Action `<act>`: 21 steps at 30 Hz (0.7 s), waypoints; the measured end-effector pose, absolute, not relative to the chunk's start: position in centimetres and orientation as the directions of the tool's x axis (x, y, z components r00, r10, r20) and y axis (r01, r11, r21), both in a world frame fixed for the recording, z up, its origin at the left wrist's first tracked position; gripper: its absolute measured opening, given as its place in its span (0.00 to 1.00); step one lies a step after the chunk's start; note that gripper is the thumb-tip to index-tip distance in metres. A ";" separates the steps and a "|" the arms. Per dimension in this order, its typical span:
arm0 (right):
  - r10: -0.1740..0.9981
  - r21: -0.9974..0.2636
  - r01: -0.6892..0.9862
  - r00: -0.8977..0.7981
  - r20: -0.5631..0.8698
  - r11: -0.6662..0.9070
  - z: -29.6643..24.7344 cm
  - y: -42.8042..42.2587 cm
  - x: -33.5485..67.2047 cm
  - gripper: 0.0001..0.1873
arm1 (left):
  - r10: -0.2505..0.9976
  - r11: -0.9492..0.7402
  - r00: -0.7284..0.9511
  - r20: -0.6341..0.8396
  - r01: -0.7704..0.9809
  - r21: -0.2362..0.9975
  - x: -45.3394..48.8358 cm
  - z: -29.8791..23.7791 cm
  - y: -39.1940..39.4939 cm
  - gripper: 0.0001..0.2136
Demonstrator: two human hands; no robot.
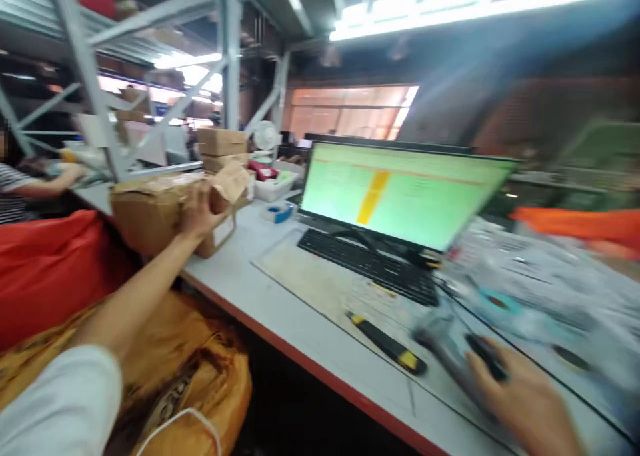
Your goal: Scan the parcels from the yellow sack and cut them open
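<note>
Left hand [200,213] spread around torn cardboard parcel [155,213], flap lifted; right hand [525,399], blurred, over dark handheld device [450,349] on table [300,329], grip indeterminable

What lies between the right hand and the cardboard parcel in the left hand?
A black-and-yellow tool lies on the white desk, roughly in line between the right hand and the cardboard parcel held by the left hand. A black keyboard and a monitor sit just beyond that line.
</note>
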State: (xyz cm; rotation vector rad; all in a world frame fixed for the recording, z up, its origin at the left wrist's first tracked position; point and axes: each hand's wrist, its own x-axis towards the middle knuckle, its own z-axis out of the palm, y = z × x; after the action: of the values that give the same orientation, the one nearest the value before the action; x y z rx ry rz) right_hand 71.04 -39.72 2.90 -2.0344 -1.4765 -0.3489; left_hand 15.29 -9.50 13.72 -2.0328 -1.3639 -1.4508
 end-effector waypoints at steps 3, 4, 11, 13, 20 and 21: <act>0.743 -0.324 0.874 0.481 0.466 -0.363 2.4 -41.8 71.6 0.34 | 0.422 -0.698 -0.150 0.894 0.576 0.426 16.8 12.6 -11.6 0.49; 0.747 -0.321 0.859 0.507 0.430 -0.398 2.3 -41.6 71.3 0.35 | 0.450 -0.743 -0.187 0.873 0.464 0.482 17.5 11.5 -12.6 0.47; 0.777 -0.196 0.812 0.583 0.236 -0.550 2.8 -39.5 68.7 0.37 | 0.867 -0.492 -0.074 0.493 0.027 0.870 24.7 -0.6 -19.7 0.44; 0.766 -0.163 0.792 0.610 0.202 -0.588 3.0 -39.7 68.3 0.38 | 0.880 -0.474 -0.015 0.475 0.035 0.880 25.6 -2.6 -20.3 0.46; 0.752 -0.080 0.759 0.651 0.099 -0.646 2.8 -38.9 67.1 0.37 | 0.870 -0.493 0.067 0.489 0.176 0.852 24.9 -4.2 -20.0 0.63; 0.748 -0.077 0.752 0.659 0.085 -0.654 2.9 -38.8 67.1 0.37 | 0.875 -0.484 0.071 0.480 0.188 0.855 24.8 -4.2 -20.0 0.62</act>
State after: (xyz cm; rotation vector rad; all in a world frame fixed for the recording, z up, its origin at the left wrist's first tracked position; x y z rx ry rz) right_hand 67.07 -38.77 2.94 -2.7647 -1.2542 -0.0690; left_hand 24.75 -20.02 -4.17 -2.6308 -1.5939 -2.1886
